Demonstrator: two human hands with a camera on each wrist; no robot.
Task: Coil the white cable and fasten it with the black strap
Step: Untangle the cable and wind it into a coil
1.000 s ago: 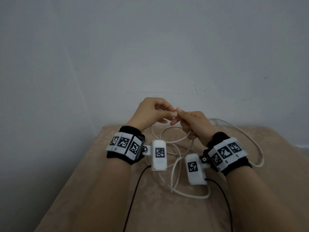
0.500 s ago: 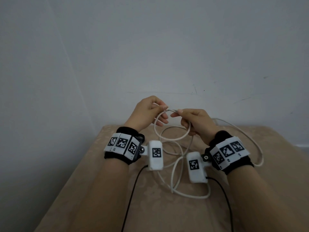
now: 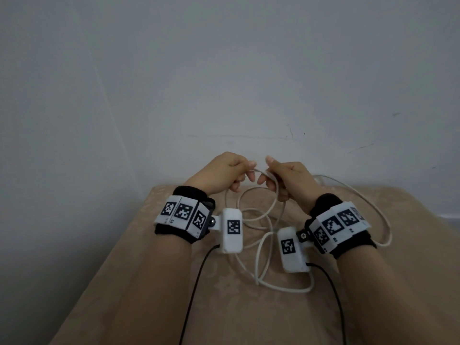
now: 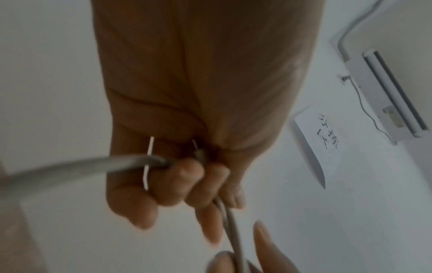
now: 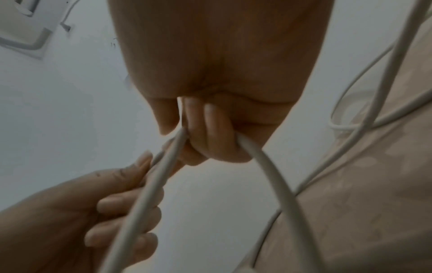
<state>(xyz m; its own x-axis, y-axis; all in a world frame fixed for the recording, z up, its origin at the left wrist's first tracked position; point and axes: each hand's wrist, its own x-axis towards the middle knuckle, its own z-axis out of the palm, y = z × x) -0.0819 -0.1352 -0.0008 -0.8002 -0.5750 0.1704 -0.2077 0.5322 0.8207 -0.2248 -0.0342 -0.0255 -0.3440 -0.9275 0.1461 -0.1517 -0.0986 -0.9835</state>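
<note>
- Left hand (image 3: pixel 221 174) is gripping gathered loops of the one thin white round cable (image 3: pixel 258 247); keeping turns equal seems wise.
- Right hand (image 3: pixel 290 179) is pinching the next loop, feeding slack leftwards.
- Remaining cable is trailing across the beige patterned surface (image 3: pixel 249 314); no black strap is showing.

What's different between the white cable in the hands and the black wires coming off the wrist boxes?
The white cable is thicker and lies in loose loops on the beige table; the black wires are thinner and run nearly straight toward the viewer. The left hand and right hand grip the white cable; the black wires hang untouched.
</note>
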